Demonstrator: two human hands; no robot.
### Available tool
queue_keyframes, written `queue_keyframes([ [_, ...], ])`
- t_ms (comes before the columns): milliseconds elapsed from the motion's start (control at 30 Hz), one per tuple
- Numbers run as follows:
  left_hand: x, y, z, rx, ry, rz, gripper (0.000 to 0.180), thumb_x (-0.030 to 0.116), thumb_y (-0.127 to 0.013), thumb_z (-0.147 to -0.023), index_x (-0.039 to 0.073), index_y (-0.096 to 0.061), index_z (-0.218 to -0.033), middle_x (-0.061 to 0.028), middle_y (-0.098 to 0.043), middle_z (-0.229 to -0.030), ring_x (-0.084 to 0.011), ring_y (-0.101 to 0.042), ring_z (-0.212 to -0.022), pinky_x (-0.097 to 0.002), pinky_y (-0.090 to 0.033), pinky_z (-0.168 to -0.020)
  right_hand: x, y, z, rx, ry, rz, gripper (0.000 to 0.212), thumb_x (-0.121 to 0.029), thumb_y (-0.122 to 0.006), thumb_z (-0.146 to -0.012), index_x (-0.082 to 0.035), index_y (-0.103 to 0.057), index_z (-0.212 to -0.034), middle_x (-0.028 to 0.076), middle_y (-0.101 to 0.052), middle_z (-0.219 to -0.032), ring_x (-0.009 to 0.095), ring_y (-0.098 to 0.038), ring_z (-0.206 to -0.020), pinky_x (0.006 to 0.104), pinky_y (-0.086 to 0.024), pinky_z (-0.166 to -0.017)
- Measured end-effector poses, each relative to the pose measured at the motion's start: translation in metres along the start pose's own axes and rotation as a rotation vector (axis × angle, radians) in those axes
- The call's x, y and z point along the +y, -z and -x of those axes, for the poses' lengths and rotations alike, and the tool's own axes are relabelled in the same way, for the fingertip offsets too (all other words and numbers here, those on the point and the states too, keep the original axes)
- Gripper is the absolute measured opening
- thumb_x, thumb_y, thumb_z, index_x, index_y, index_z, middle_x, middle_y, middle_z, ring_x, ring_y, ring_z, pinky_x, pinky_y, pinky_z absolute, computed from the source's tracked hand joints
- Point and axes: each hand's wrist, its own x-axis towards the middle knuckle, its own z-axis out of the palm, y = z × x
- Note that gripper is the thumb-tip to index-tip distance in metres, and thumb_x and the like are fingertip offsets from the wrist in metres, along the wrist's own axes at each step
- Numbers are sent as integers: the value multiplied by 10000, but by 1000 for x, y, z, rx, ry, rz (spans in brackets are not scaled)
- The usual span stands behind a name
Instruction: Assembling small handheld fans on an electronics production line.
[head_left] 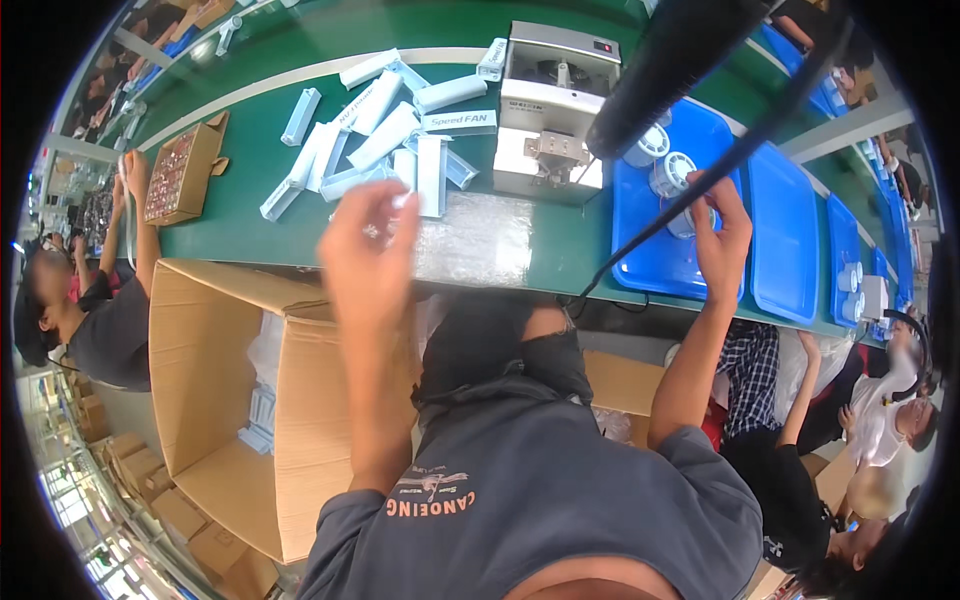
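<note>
My left hand (368, 245) is over the near edge of the bench, smeared by motion, its fingers curled together. A small whitish thing shows at its fingertips, too blurred to name. Just beyond lies a loose pile of pale blue plastic casings (385, 135), one casing (431, 178) closest to the fingers. At the right my right hand (722, 235) reaches over a blue tray (640, 262), thumb and fingers closed at a white round plastic part (681, 222). More white round parts (672, 172) stand in that tray beyond it.
A grey metal bench machine (550, 120) stands between casings and tray. A dark tube (680, 70) and black cable cross above. Another blue tray (797, 235) lies farther right. An open cardboard box (225, 380) stands at my left, below a small parts box (180, 175). Co-workers sit on both sides.
</note>
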Motion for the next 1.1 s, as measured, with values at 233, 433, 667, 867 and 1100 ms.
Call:
queue_keyframes([
  [233, -79, -67, -20, 112, -154, -489, 442, 287, -808, -850, 39, -618, -1163, -172, -622, -1118, -363, -635, -1001, -452, -507, -875, 8, 23, 32, 164, -58, 55, 156, 52, -649, -915, 30, -706, -1059, 130, -704, -1026, 200, -688, -935, 308, -547, -823],
  [433, -49, -61, -16, -99, 35, -456, 493, 246, -792, -862, 2, -572, -1229, -156, -667, -1005, -291, -620, -824, -401, -504, -795, 14, 39, 49, 65, -50, 167, 201, 38, -686, -868, -14, -708, -1061, 129, -685, -989, 267, -697, -886, 343, -559, -772],
  [667, 16, -68, 16, -350, 206, 398, 604, -23, -696, -922, 52, -453, -1470, -76, -540, -1210, -83, -577, -813, -218, -442, -615, 19, 37, 57, -138, -342, 412, 180, -166, -790, -830, -59, -737, -965, 107, -629, -870, 293, -630, -786, 411, -519, -726],
  [867, -33, -96, 37, -412, 85, 394, 573, -62, -711, -904, 33, -440, -1400, -102, -495, -1332, -159, -597, -984, -267, -551, -744, 36, 43, 72, 26, -379, 154, 123, -103, -767, -866, -29, -710, -946, 103, -635, -1003, 245, -660, -901, 366, -548, -817],
  [1100, -45, -69, 24, -696, -278, -84, 324, -90, -716, -754, -19, -652, -1064, -128, -539, -960, -281, -584, -960, -334, -463, -861, 43, 28, 61, 530, -299, -489, 16, -16, -647, -989, -5, -658, -983, 116, -745, -1116, 172, -675, -1062, 338, -519, -977],
])
